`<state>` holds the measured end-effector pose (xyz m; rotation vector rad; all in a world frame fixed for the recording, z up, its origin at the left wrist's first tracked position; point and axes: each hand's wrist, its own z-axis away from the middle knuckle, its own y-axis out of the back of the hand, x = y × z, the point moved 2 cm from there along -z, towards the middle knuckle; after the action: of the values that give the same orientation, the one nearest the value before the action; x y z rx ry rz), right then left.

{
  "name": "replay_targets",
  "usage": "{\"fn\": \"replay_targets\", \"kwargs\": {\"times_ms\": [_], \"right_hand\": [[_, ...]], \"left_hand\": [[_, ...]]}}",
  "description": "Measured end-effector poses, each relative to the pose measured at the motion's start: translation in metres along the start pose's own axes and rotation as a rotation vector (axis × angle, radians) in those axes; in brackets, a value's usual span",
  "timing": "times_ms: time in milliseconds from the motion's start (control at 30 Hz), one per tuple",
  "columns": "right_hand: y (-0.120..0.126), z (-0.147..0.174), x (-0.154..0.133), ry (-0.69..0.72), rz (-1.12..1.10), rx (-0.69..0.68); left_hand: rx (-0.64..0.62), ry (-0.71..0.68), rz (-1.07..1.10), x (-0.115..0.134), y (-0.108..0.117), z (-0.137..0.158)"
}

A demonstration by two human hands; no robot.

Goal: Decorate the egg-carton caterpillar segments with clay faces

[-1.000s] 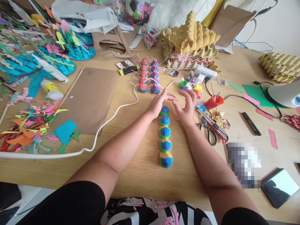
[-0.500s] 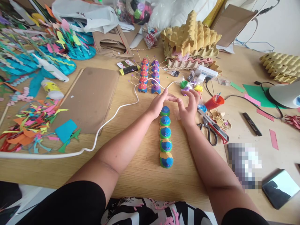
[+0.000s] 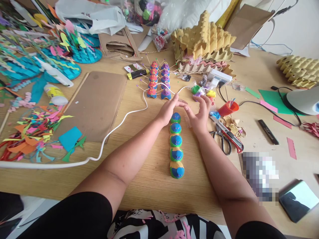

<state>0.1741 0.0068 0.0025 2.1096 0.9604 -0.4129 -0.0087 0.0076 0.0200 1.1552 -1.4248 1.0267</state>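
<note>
Above the far end of a row of blue-and-green painted egg-carton cups (image 3: 176,141) my two hands meet. My left hand (image 3: 168,109) has its thumb raised and its fingers stretched to the right. From the right, my right hand (image 3: 201,116) reaches in with its thumb tip at the left fingertips, its other fingers apart and bent. Whether a tiny piece lies between thumb and fingertips cannot be made out. The cups have small faces; the nearest is partly bare yellowish carton. Beyond the hands stand red cup rows (image 3: 152,91) and purple cup rows (image 3: 165,92) with pins stuck in.
A white cable (image 3: 124,118) crosses the table. Scissors (image 3: 224,141), a red utility knife (image 3: 231,137) and an orange cup (image 3: 228,109) lie to the right. Paper scraps (image 3: 32,132) and a cardboard sheet (image 3: 92,103) are left; egg trays (image 3: 204,39) stack behind.
My right thumb has shifted slightly left and straightened against the left fingertips. My left hand and the painted cups stay in place.
</note>
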Motion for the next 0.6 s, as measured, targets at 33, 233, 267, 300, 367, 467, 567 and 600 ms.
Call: {"fn": "replay_targets", "kwargs": {"times_ms": [33,233,267,300,367,467,567,600], "right_hand": [[-0.001,0.0002,-0.0005,0.008,0.006,0.001],[-0.0025,0.0005,-0.0029,0.025,0.006,0.047],[-0.0018,0.0004,-0.0025,0.023,-0.002,0.054],[-0.001,0.0004,-0.0018,0.02,-0.01,0.058],[0.0003,0.0004,0.0005,0.011,-0.016,0.063],[0.0009,0.0006,0.0041,-0.002,-0.011,0.081],[0.0002,0.0007,0.0047,0.009,-0.001,0.095],[-0.0001,0.0007,0.0041,0.016,0.003,0.095]], "left_hand": [[-0.003,0.002,-0.005,0.0002,0.0001,0.0001],[-0.005,-0.024,-0.003,0.0004,0.0005,0.0002],[0.002,-0.027,-0.003,0.0,0.0005,0.0],[0.008,-0.028,-0.003,-0.0004,0.0006,-0.0002],[0.014,-0.019,-0.002,-0.0009,0.0005,-0.0005],[0.021,0.015,-0.006,-0.0013,0.0004,-0.0006],[0.032,0.019,-0.011,-0.0012,0.0006,-0.0007],[0.033,0.01,-0.012,-0.0011,0.0006,-0.0008]]}}
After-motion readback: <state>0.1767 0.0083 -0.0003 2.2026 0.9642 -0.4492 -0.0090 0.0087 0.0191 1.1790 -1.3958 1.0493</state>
